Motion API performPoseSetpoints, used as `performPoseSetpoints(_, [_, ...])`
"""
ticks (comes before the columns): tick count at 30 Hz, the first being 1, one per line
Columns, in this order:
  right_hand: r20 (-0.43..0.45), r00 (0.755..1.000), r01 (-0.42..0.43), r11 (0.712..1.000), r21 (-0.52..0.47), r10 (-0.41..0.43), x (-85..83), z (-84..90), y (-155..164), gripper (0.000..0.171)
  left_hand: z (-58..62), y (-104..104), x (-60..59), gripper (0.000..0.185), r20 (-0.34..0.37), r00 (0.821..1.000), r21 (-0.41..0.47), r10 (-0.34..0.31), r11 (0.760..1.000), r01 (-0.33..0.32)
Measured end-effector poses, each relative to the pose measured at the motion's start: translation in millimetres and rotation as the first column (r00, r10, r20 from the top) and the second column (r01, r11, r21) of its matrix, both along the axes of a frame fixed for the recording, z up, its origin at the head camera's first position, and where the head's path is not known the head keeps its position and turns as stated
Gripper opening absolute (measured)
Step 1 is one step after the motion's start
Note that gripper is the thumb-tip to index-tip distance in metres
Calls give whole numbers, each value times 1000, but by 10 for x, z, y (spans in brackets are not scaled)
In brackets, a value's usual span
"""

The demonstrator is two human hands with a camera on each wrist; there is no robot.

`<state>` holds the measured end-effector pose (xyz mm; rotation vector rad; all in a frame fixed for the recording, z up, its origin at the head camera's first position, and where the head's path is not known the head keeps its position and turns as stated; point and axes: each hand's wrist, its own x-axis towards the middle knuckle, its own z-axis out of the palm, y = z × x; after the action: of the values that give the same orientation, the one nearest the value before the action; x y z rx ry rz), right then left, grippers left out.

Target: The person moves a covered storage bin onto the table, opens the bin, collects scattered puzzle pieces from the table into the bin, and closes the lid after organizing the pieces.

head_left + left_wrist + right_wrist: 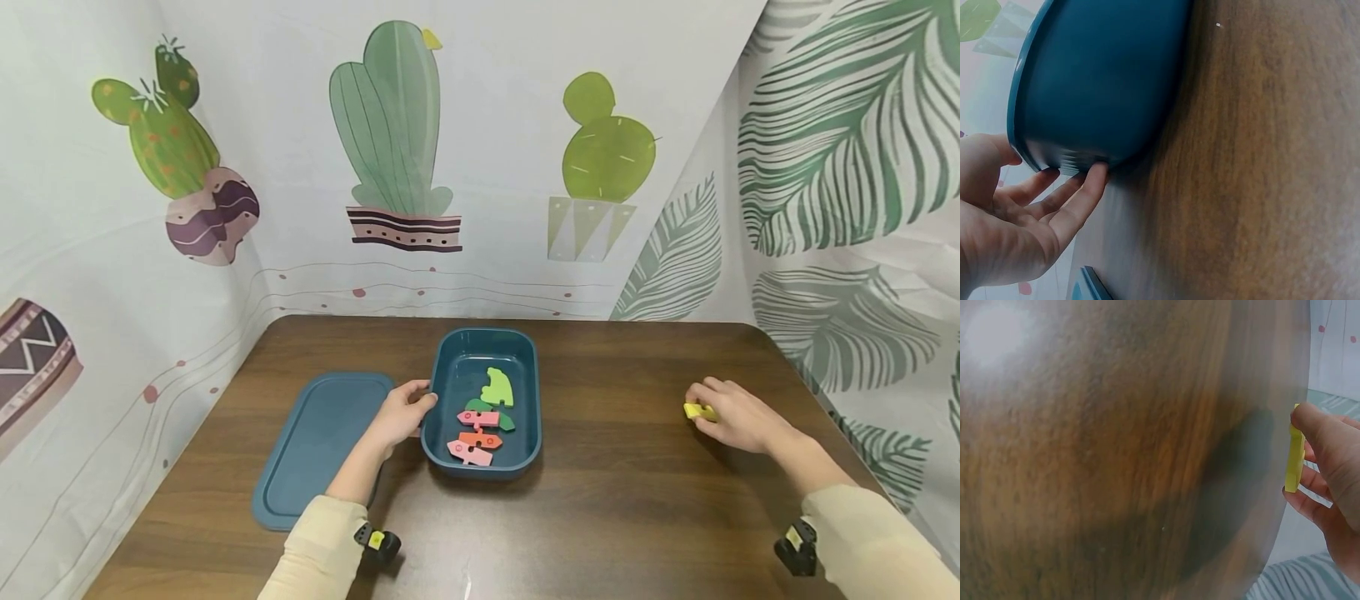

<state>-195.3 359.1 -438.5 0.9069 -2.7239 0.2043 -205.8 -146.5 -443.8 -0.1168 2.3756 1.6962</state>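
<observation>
A dark blue, deep rectangular plastic container [483, 471] stands on the table. Inside it lie a lime-green puzzle piece [498, 388], a darker green piece [507, 422], two pink arrow-shaped pieces, such as the lower one [471, 454], and an orange one [487, 440]. My left hand [400, 412] holds the container's left side, the thumb at the rim and the fingers against the outer wall [1097, 94]. Far to the right, my right hand [738, 412] pinches a small flat yellow piece [1294, 459] between thumb and fingers, above the tabletop. Part of that piece is hidden behind the fingers.
The matching blue lid [322, 450] lies flat on the table left of the container, partly under my left forearm. The brown wooden table [600, 517] meets a cloth backdrop [502, 150] printed with cacti and leaves behind and at the sides.
</observation>
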Motion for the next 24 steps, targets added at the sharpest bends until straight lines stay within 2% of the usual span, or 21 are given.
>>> performPoseSetpoints(10, [71,997,15,1000,24,-16,-26,70,-138,25,-1,-7,-5,40,2,1000,0,2,1000,-2])
performPoseSetpoints(17, [20,999,-37,999,23,36,-40,99,-267,26,3,-3,-5,40,0,1000,-1,0,1000,0])
performPoseSetpoints(24, [41,998,-41,999,16,40,-28,151,-409,24,16,3,10,41,7,1000,-11,4,1000,-4])
